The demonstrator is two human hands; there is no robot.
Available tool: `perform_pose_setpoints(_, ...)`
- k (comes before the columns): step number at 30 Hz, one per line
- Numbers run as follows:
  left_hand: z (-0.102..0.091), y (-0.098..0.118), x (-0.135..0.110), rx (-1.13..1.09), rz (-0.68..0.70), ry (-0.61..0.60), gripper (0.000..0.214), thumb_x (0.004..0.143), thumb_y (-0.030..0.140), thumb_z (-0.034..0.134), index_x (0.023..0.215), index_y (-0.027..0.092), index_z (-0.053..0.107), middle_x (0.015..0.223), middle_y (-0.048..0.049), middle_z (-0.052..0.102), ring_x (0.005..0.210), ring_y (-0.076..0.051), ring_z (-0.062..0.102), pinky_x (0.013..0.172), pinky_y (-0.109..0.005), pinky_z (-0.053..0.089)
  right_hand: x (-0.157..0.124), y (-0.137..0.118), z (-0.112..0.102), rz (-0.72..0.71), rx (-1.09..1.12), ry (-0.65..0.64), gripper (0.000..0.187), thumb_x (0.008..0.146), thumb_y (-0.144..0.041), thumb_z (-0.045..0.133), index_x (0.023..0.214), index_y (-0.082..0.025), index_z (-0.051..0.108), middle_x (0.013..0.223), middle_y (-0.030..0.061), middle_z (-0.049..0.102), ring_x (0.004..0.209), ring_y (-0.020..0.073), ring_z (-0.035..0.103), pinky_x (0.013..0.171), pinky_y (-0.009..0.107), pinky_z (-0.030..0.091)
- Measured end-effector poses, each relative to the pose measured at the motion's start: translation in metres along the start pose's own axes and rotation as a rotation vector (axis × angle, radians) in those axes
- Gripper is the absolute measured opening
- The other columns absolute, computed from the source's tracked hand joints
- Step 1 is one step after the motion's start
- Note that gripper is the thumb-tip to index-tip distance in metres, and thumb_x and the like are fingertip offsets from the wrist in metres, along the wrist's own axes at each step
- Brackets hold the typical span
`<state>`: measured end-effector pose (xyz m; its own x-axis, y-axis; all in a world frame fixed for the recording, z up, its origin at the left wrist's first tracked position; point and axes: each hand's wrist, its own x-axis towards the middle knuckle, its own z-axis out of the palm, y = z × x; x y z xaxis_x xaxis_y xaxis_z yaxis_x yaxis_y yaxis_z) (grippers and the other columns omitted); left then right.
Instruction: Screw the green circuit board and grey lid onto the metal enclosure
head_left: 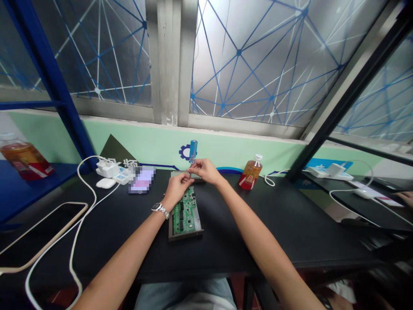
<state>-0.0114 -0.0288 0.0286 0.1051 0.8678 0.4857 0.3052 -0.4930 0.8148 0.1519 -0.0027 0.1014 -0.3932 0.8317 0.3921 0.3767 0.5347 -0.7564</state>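
A screwdriver point(193, 151) with a translucent blue handle stands upright over a green circuit board point(183, 215). My right hand point(204, 171) pinches its shaft just below the handle. Lower down, the fingers of my left hand point(177, 187) close round the shaft near its tip; a wristwatch point(158, 207) is on that wrist. The board lies in a shallow grey metal casing point(185, 236) on the black table point(232, 241). Both hands cover the far part of the board, and the screwdriver's tip is hidden.
A drink bottle point(250, 173) stands to the right, near the wall. At left are a phone point(142, 180), a power strip point(122, 175), white cables point(77, 224) and a beige-rimmed tray-like object point(54, 232). Another person's hand point(405, 198) shows at the far right.
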Motion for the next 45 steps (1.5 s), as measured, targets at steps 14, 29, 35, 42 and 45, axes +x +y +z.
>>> perform_pose_setpoints(14,-0.005,-0.01,0.004,-0.059,-0.005,-0.147,0.029,0.09,0.041,0.06,0.093,0.019,0.078,0.093,-0.0072,0.08,0.09,-0.027,0.075,0.081,-0.034,0.055,0.003,-0.005,-0.008,0.005,0.268,-0.118,0.035,0.088,-0.043,0.063,0.11,-0.017,0.067,0.111,0.0092,0.071,0.103,0.0204,0.064,0.078,0.028,0.051)
perform_pose_setpoints(29,-0.003,-0.007,-0.004,-0.046,0.065,-0.151,0.029,0.095,0.038,0.054,0.1,0.018,0.074,0.099,-0.0077,0.079,0.096,-0.026,0.074,0.09,-0.039,0.056,0.001,-0.016,0.002,-0.121,0.043,0.14,0.032,0.08,-0.047,0.07,0.08,-0.018,0.057,0.077,0.0009,0.063,0.071,0.0157,0.057,0.07,0.028,0.047)
perform_pose_setpoints(35,-0.004,-0.002,-0.006,-0.022,0.06,-0.128,0.028,0.095,0.037,0.054,0.1,0.018,0.074,0.099,-0.0083,0.079,0.095,-0.026,0.074,0.089,-0.038,0.056,-0.001,-0.019,-0.003,-0.118,-0.006,0.128,0.032,0.08,-0.047,0.072,0.077,-0.018,0.058,0.075,0.0008,0.065,0.067,0.0153,0.058,0.065,0.027,0.046)
perform_pose_setpoints(42,-0.01,0.009,-0.009,0.044,0.093,-0.106,0.03,0.095,0.038,0.055,0.109,0.017,0.073,0.101,-0.0093,0.078,0.093,-0.025,0.074,0.087,-0.037,0.055,-0.002,-0.029,-0.01,-0.084,0.105,0.029,0.031,0.08,-0.045,0.074,0.084,-0.017,0.062,0.076,0.0015,0.068,0.061,0.0162,0.066,0.059,0.027,0.049)
perform_pose_setpoints(45,-0.021,0.013,-0.007,0.054,0.121,-0.118,0.032,0.095,0.039,0.054,0.111,0.017,0.072,0.101,-0.0088,0.078,0.093,-0.025,0.073,0.087,-0.035,0.054,-0.002,-0.034,-0.009,-0.144,0.217,0.039,0.03,0.085,-0.045,0.07,0.091,-0.018,0.059,0.082,0.0026,0.069,0.063,0.0146,0.067,0.062,0.028,0.054)
